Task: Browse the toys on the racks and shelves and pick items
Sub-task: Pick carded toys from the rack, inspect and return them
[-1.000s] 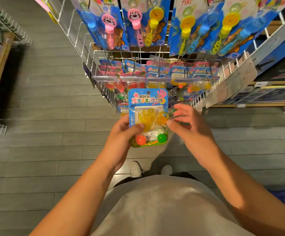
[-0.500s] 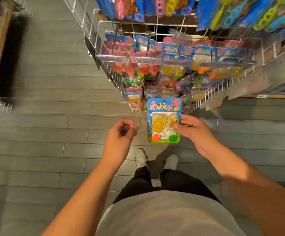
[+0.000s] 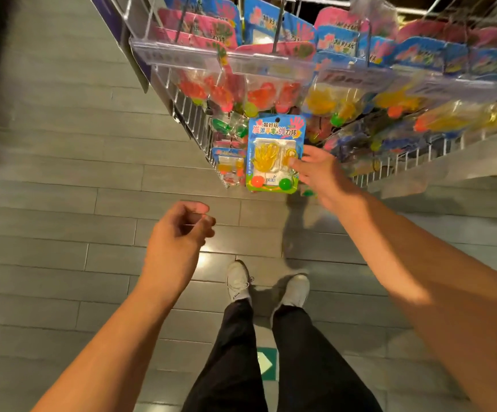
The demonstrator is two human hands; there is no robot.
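Observation:
A blue blister pack (image 3: 274,150) holds a yellow sticky hand and an orange and a green ball. My right hand (image 3: 318,172) pinches its right edge and holds it upright in front of the low end of the wire rack (image 3: 193,117). My left hand (image 3: 180,233) hangs apart from it, lower left, fingers loosely curled and holding nothing. Several like packs in blue and pink (image 3: 274,40) hang on the rack's hooks above.
Clear plastic price strips (image 3: 271,60) run along the rack's front. A grey plank floor (image 3: 63,203) spreads to the left. My white shoes (image 3: 238,281) stand below the rack. A green floor sticker (image 3: 266,364) lies between my legs.
My left hand let go of the pack and dropped away to the lower left. My right hand alone carried the pack forward toward the rack. The view tilted further down.

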